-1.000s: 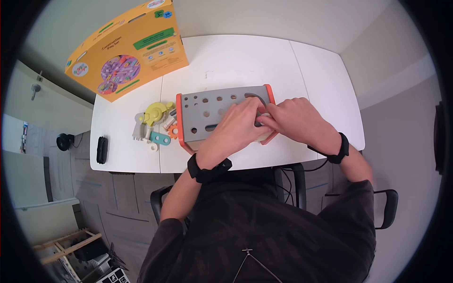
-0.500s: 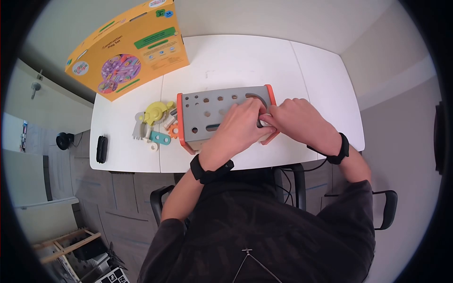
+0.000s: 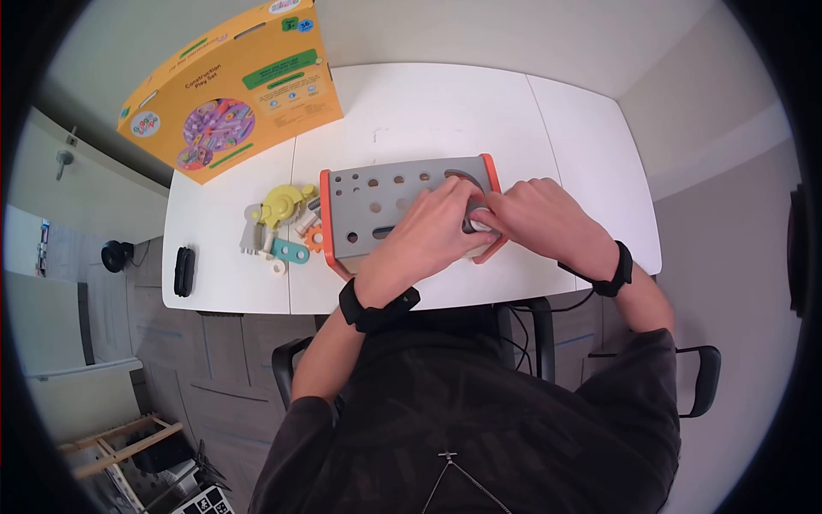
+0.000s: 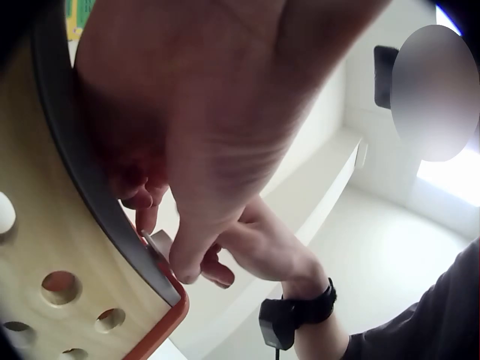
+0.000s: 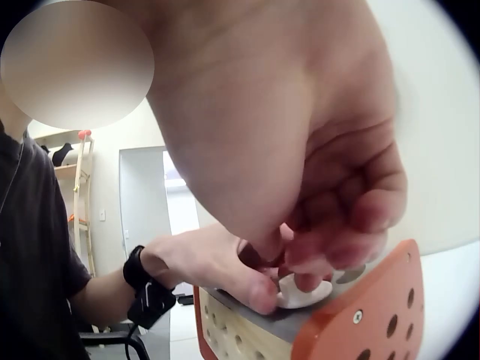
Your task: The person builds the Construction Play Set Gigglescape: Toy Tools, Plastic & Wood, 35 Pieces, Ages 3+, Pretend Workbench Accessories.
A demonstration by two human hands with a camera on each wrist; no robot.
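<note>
A toy workbench with a grey perforated top and orange-red ends stands before me on the table. Over its right end both hands meet at a small white round piece. My left hand holds the piece at its side, the thumb along its near edge. From the right, my right hand pinches it from above, with the other fingers curled in. Fingers hide much of the piece in the head view. The bench's pale wooden side with round holes shows in the left wrist view.
Left of the bench lie loose toy parts: a yellow-green round piece, a grey saw-like piece, an orange gear and a teal strip. A yellow box stands behind them. A black case lies near the left edge.
Both hands stay at the bench's right end. The right fingers have shifted slightly on the white round piece, and a little more of it shows now.
</note>
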